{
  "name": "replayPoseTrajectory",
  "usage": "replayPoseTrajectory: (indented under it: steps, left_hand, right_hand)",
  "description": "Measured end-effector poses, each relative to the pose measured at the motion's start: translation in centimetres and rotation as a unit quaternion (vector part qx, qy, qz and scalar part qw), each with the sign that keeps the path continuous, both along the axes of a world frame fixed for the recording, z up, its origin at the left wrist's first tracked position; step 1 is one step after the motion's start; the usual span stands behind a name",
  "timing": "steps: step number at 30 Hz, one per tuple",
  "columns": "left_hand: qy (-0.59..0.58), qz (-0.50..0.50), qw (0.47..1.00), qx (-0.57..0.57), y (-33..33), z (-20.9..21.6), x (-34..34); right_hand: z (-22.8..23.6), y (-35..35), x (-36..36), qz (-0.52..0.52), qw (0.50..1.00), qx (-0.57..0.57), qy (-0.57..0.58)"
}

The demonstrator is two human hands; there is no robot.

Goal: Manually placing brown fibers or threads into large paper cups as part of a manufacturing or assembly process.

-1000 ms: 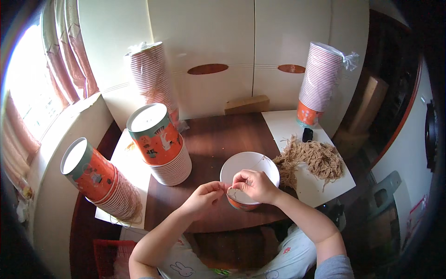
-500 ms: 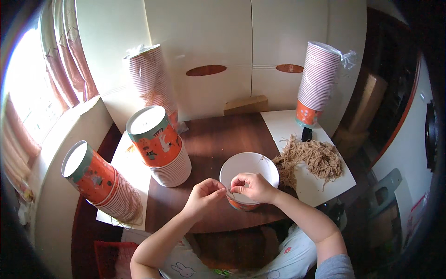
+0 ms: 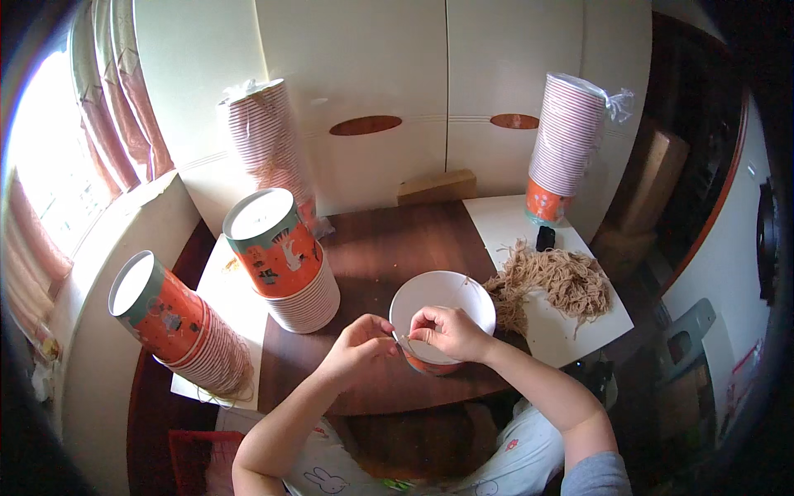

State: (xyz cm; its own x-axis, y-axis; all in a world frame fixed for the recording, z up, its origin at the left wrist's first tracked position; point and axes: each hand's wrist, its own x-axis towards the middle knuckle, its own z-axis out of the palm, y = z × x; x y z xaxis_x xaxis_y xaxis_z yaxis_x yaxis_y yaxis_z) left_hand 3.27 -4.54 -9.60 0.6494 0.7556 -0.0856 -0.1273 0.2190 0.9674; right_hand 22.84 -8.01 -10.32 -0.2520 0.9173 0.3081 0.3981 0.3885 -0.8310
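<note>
A paper bucket (image 3: pixel 447 291) with a white inside and an orange printed outer wall stands before me, its mouth facing up. At its near left rim, my left hand (image 3: pixel 361 345) has thumb and forefinger curled toward each other; what lies between the tips is too small to make out. My right hand (image 3: pixel 451 334) reaches over the rim with its fingertips pinched on a thin brown cord. The two hands' fingertips almost meet there. Just right of the bucket lies a tangled heap of brown cords (image 3: pixel 562 283).
Nested bucket stacks stand upside down at left (image 3: pixel 285 256) and far left (image 3: pixel 178 322). Wrapped stacks rise at the back left (image 3: pixel 265 132) and back right (image 3: pixel 566 140). A black object (image 3: pixel 546 239) sits by the cords on a white board (image 3: pixel 492 219). Cabinet doors (image 3: pixel 364 50) close off the back.
My left hand's thumb and forefinger have spread a little and shifted slightly at the rim. My right hand keeps its pinch in nearly the same place.
</note>
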Motion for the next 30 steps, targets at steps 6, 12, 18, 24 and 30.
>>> replayPoseTrajectory:
  steps: [6, 12, 18, 24, 30]
  left_hand:
    - [0.048, -0.081, 0.995, 0.039, -0.5, 0.0, 0.4]
    - [0.091, -0.024, 0.992, 0.087, -0.6, -0.3, 0.3]
    - [0.102, 0.000, 0.989, 0.111, -0.6, -0.4, 0.4]
    - [0.056, 0.035, 0.986, 0.154, -0.7, -0.2, 0.3]
    - [-0.055, 0.052, 0.982, 0.172, -0.5, -0.5, 0.4]
  right_hand:
    - [0.3, -0.2, -0.1, 0.006, 0.999, 0.041, 0.008]
    - [0.3, -0.2, -0.3, 0.017, 0.999, 0.033, 0.013]
    - [0.3, -0.2, -0.3, 0.019, 0.999, 0.024, 0.014]
    - [0.0, -0.2, -0.3, 0.002, 0.999, 0.048, -0.014]
    - [0.1, -0.2, -0.4, 0.007, 0.998, 0.053, -0.020]
